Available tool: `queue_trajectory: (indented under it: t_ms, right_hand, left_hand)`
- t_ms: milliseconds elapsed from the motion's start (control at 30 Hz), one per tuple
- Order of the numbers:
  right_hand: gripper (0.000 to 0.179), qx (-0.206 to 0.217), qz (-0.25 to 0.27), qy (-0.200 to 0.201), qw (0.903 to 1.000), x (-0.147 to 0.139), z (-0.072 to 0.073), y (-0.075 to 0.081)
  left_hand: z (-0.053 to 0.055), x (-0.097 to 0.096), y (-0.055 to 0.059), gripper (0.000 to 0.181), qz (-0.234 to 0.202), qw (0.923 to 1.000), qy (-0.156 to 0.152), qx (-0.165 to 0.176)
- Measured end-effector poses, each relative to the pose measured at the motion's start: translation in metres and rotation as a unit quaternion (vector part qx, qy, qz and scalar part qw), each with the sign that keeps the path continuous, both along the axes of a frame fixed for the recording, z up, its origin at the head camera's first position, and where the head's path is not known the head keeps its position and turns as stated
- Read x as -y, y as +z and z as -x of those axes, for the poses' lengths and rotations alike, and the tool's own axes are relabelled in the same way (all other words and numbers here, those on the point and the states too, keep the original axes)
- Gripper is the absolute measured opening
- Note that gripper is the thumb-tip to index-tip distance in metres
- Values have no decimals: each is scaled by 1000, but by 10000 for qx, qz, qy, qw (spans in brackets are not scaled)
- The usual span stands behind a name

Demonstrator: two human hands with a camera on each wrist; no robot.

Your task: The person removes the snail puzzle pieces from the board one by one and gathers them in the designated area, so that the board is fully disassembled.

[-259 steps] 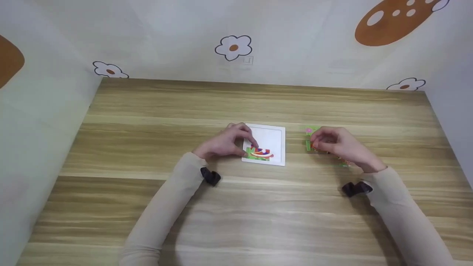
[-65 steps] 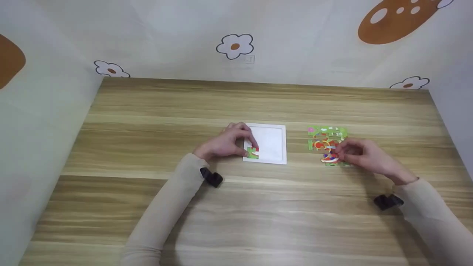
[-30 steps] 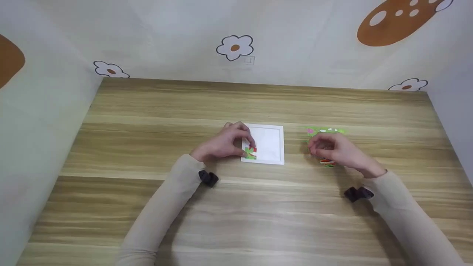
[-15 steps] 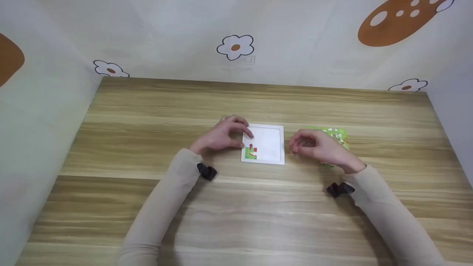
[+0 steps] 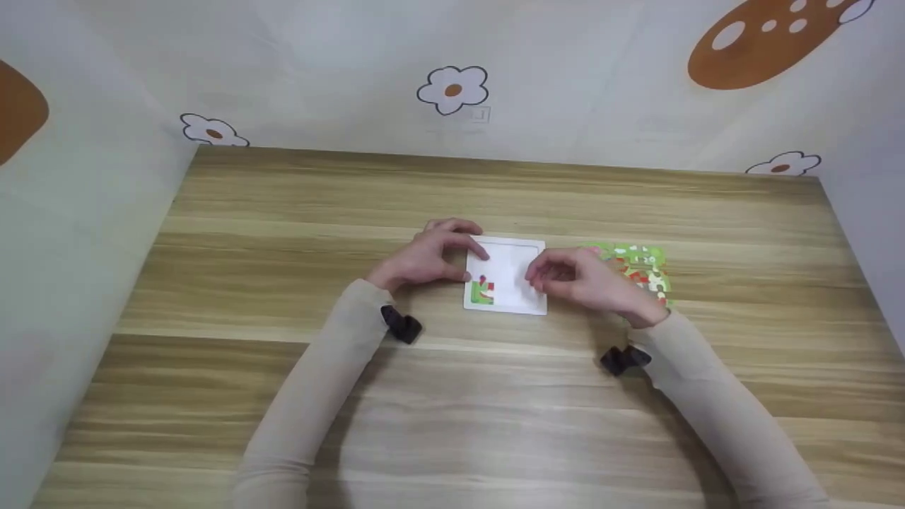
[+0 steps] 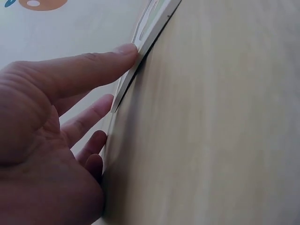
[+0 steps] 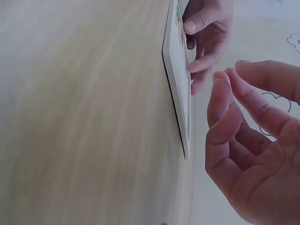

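A square white puzzle tray [image 5: 505, 309] lies mid-table, with a green-and-red jigsaw puzzle piece [image 5: 483, 293] in its near left corner. My left hand [image 5: 424, 256] rests at the tray's left side. In the left wrist view its straight thumb [image 6: 101, 65] touches the tray edge. Over the tray's right rim hovers my right hand [image 5: 583, 279]. Its fingers [image 7: 220, 101] are loosely bent in the right wrist view, and nothing shows between fingertips and thumb. Right of the tray lie several colourful puzzle pieces [image 5: 640, 265], partly hidden by the right hand.
The wood-grain table [image 5: 452, 396] runs back to a pale wall [image 5: 339, 78] printed with flowers and brown shapes. Further walls rise along its left and right sides. A small black device [image 5: 403, 325] sits at the left wrist, another black device [image 5: 626, 360] at the right.
Pieces seen in the tray earlier are gone from it, leaving the corner piece. My right hand has moved left from the loose pieces to the tray. The left hand has shifted up its edge.
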State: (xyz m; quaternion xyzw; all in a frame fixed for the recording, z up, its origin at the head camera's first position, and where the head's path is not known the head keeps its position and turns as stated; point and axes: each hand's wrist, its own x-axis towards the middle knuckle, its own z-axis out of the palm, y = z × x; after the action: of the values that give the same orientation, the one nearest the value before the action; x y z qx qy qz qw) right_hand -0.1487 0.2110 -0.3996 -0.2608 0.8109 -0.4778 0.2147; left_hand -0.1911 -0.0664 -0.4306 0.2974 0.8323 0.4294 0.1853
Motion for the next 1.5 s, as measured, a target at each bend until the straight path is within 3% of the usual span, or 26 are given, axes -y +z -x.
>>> queue_trajectory:
  t_ms: [600, 800, 1200, 1500]
  right_hand:
    - [28, 342, -272, 70, 9990, 30, 3, -2]
    - [30, 246, -428, 156, 9987, 35, 2, -4]
    - [27, -167, -167, 419, 9988, 42, -1, -9]
    - [20, 132, 178, 318, 9992, 45, 1, -9]
  left_hand:
    - [1, -1, -1, 33, -9, 9998, -97, -165]
    - [1, -1, -1, 31, 117, 9998, -72, -121]
    - [-1, 0, 0, 32, 200, 9997, -45, -104]
    - [0, 0, -1, 31, 158, 9998, -52, -106]
